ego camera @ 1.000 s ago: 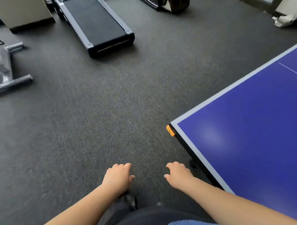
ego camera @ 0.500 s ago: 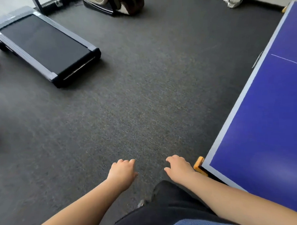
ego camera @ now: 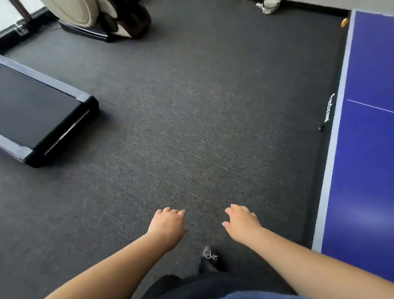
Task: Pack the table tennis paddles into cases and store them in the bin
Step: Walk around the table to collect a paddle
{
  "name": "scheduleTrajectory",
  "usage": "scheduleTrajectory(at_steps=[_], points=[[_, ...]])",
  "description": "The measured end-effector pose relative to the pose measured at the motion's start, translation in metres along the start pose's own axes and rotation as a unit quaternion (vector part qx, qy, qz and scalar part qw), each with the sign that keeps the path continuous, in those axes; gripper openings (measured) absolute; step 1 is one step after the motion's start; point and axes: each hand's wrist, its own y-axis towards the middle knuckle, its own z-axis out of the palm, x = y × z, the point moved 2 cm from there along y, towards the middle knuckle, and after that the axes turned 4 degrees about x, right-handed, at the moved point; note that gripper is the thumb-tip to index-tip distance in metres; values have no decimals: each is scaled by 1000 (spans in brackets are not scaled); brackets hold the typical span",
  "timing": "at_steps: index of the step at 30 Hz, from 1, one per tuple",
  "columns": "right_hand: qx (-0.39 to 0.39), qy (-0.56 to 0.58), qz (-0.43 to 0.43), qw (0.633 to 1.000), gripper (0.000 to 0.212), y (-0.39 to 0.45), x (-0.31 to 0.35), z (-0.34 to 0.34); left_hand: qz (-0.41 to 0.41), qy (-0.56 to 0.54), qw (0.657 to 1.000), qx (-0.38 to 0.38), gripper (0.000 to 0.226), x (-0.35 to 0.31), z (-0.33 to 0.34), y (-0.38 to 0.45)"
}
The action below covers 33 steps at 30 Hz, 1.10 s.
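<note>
Grey carpet (ego camera: 181, 126) across most of the head view, blue table-tennis table (ego camera: 371, 157) along the right edge, its visible top bare. Left hand (ego camera: 166, 227) and right hand (ego camera: 241, 222) held forward above the floor, well apart from the table, fingers loosely curled and gripping nothing. No paddles, cases or bin anywhere in view; whereabouts impossible to tell. Judging by that: either nothing packed yet or packing out of sight, and progress not readable from here. Probably walking beside the table, one dark shoe (ego camera: 209, 257) showing below. Black treadmill (ego camera: 35, 113) lying at left, massage chair (ego camera: 96, 9) at top left, crumpled cloth (ego camera: 269, 4) by the far wall.
</note>
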Motion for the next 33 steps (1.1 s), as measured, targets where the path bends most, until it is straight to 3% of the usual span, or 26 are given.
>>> scheduleTrajectory(at_steps=[11,19,26,33], points=[[-19,82,80,993,53,92,-20,-102,101,75,992,-20,60,3,-130,147],[-51,166,182,968,58,153,-57,-183,182,151,972,-13,64,1,-233,263],[-61,249,257,932,62,182,-106,-231,251,191,949,-7,73,-53,-305,348],[-74,256,276,923,64,235,-187,-304,293,250,923,0,71,-128,-376,434]])
